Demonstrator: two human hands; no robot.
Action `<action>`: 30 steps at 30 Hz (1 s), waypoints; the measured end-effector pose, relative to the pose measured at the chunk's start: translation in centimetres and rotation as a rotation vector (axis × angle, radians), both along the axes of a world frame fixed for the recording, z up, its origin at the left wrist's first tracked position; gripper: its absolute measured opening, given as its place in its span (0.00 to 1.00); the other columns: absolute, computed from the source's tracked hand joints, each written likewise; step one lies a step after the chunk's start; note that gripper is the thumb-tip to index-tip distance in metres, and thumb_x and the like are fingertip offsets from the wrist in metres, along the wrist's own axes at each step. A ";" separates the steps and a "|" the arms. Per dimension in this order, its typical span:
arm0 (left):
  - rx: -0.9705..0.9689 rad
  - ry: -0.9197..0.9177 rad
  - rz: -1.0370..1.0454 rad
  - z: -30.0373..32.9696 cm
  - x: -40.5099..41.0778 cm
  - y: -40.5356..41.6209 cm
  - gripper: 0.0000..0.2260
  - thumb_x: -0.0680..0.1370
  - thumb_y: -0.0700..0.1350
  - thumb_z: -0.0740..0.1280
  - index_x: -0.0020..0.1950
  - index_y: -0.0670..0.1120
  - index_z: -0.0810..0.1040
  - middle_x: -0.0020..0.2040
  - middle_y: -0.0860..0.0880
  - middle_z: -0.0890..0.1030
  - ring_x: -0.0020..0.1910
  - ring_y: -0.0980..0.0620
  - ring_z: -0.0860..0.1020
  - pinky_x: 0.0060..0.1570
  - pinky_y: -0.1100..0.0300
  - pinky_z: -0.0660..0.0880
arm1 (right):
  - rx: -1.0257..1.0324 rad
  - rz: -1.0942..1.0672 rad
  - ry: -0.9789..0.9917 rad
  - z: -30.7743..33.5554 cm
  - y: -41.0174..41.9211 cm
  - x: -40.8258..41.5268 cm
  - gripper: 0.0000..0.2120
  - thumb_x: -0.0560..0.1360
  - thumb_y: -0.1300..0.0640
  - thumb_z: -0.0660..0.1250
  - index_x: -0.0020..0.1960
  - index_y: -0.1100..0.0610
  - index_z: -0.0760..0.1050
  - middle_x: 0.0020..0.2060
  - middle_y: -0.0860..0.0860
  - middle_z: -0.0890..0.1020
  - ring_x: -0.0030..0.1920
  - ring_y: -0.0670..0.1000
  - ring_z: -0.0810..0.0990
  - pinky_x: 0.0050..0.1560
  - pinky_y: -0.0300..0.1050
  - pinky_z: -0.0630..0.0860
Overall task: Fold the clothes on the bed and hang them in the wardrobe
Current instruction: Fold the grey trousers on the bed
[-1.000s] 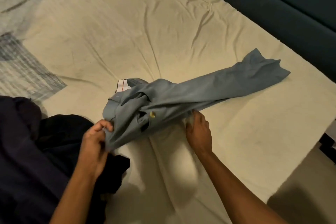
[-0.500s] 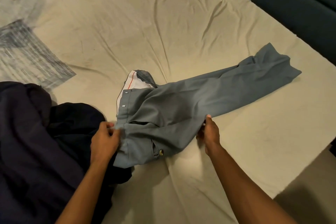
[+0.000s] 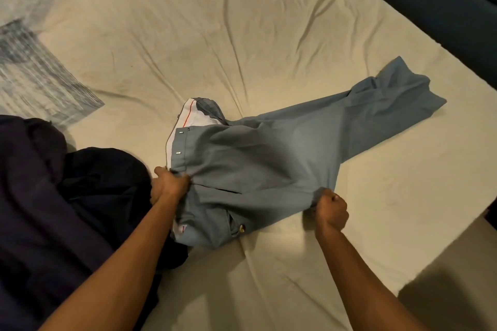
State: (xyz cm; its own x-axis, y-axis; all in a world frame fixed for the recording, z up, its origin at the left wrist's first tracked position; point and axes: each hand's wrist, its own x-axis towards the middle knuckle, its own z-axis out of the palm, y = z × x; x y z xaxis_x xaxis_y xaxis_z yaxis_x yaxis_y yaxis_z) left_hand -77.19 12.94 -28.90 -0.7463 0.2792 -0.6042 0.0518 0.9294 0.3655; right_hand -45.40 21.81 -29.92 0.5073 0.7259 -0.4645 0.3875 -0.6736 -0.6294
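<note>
Barely started, I gripped the grey-blue trousers [image 3: 258,169] on the bed [image 3: 242,35], left hand [image 3: 168,185] clutching the waistband, right hand [image 3: 332,211] fisted on the seat edge; unfolded, dark clothes [image 3: 67,196] waited beside them.

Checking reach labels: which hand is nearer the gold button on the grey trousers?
Left. The left hand grips the waistband up-left of the gold button; the right hand grips the grey trousers farther off, to its right.
</note>
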 end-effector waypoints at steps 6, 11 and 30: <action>0.479 -0.269 0.325 0.8 -0.8 -1.1 0.05 0.78 0.44 0.70 0.50 0.42 0.79 0.49 0.41 0.83 0.46 0.43 0.81 0.52 0.48 0.80 | 0.077 0.110 -0.119 0.8 -0.4 -0.2 0.08 0.80 0.54 0.61 0.51 0.59 0.68 0.43 0.58 0.76 0.47 0.65 0.77 0.47 0.52 0.70; 0.677 -0.177 0.231 2.0 -0.1 -4.0 0.14 0.82 0.47 0.63 0.42 0.40 0.78 0.34 0.41 0.75 0.36 0.46 0.73 0.39 0.51 0.75 | 0.439 0.557 -0.245 1.6 0.9 -3.2 0.05 0.81 0.55 0.63 0.50 0.57 0.69 0.42 0.55 0.79 0.43 0.60 0.79 0.42 0.50 0.73; 0.088 0.367 -0.495 0.1 -2.1 0.6 0.22 0.78 0.54 0.69 0.68 0.47 0.73 0.62 0.42 0.73 0.63 0.39 0.70 0.59 0.42 0.70 | 0.342 1.432 -0.688 -1.6 7.5 -12.9 0.20 0.81 0.52 0.63 0.72 0.51 0.68 0.70 0.53 0.71 0.71 0.57 0.67 0.67 0.55 0.64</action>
